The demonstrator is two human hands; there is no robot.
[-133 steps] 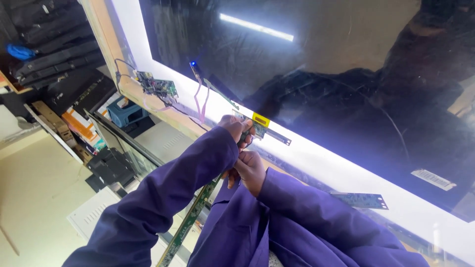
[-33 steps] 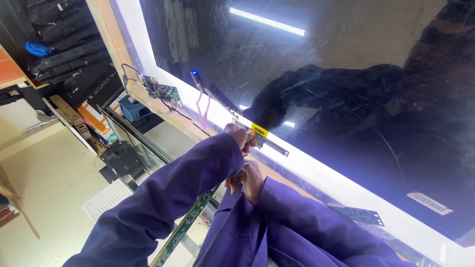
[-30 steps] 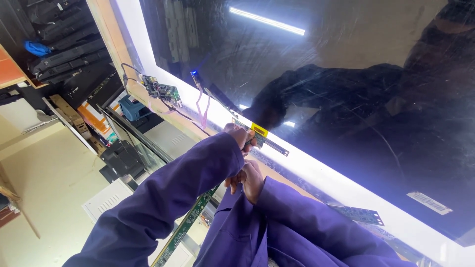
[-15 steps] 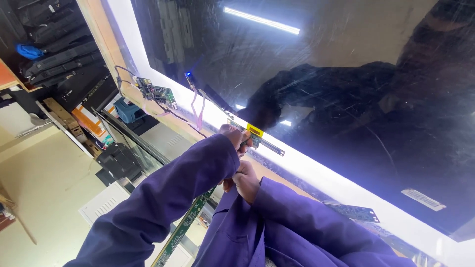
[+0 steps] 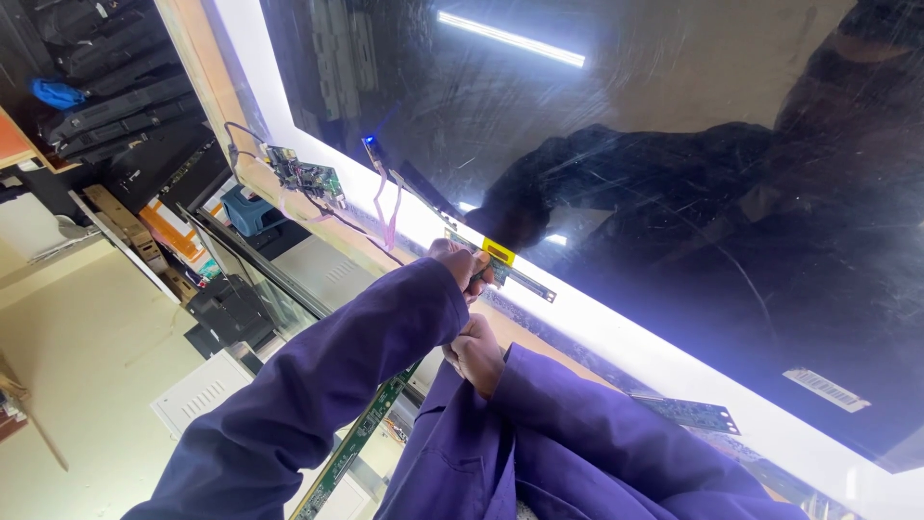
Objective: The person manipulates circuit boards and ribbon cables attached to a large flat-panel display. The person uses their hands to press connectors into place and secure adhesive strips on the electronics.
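One big display panel (image 5: 674,193) fills most of the view, its glass dark and its lower border glowing white. Along that edge runs a wooden frame (image 5: 289,197) carrying a green circuit board (image 5: 306,177) with thin cables hanging off it. A second narrow green board (image 5: 693,412) lies further along the lit border. Purple sleeves (image 5: 318,395) reach up from below. The left hand (image 5: 460,265) is pinched closed on a narrow strip board with a yellow label (image 5: 500,262), which sits against the glowing border. The right hand (image 5: 474,351) is curled just beneath it; whether it grips anything I cannot tell.
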